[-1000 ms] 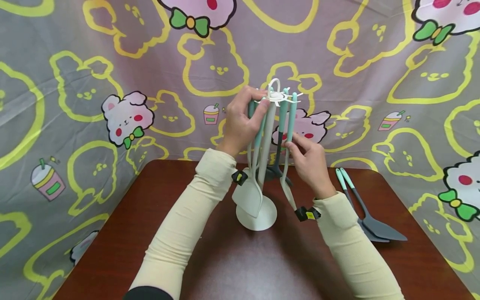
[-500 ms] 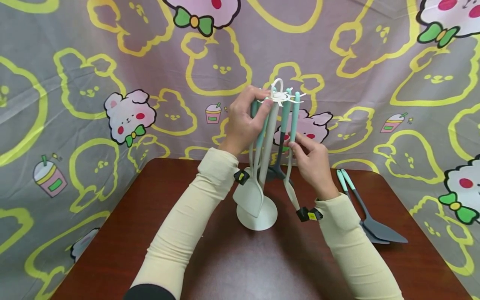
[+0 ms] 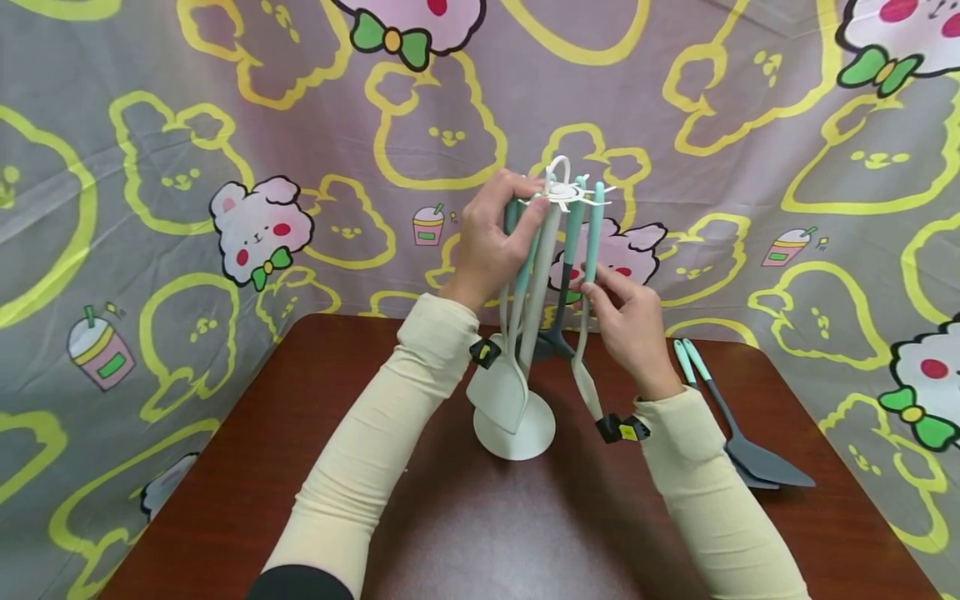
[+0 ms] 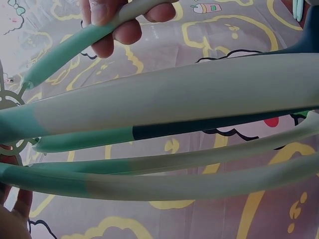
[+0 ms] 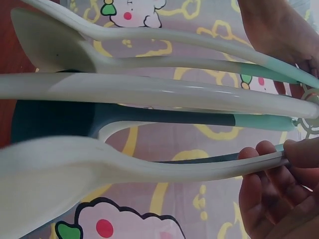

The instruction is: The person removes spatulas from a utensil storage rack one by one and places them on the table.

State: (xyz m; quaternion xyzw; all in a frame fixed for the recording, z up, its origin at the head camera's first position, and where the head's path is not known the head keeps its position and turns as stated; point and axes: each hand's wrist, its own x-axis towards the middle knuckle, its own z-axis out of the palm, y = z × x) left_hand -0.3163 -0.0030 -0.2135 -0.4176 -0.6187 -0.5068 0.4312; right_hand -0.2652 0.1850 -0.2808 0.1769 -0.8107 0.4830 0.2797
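Observation:
A white utensil rack (image 3: 536, 292) with a round base stands upright at the centre of the head view. Near its top, my left hand (image 3: 498, 229) grips the rack with thumb and fingers beside the white hook ring (image 3: 564, 193). My right hand (image 3: 626, 321) pinches the cream kitchen utensil (image 3: 586, 325) low on its mint handle, at the rack's right side. That handle's tip meets the ring. In the right wrist view the same utensil (image 5: 45, 174) shows a broad pale head; its exact kind I cannot tell. A cream turner (image 3: 501, 392) hangs at the front left.
Dark grey utensils (image 3: 553, 340) with mint handles hang behind the pole. Two grey turners (image 3: 765, 460) lie overlapped on the brown table (image 3: 315, 417) at the right. A patterned cloth (image 3: 315, 125) rises behind and beside the table.
The rack's top and the utensil at the right sit slightly further right in the head view, partly from a small view shift. Both hands keep their holds.

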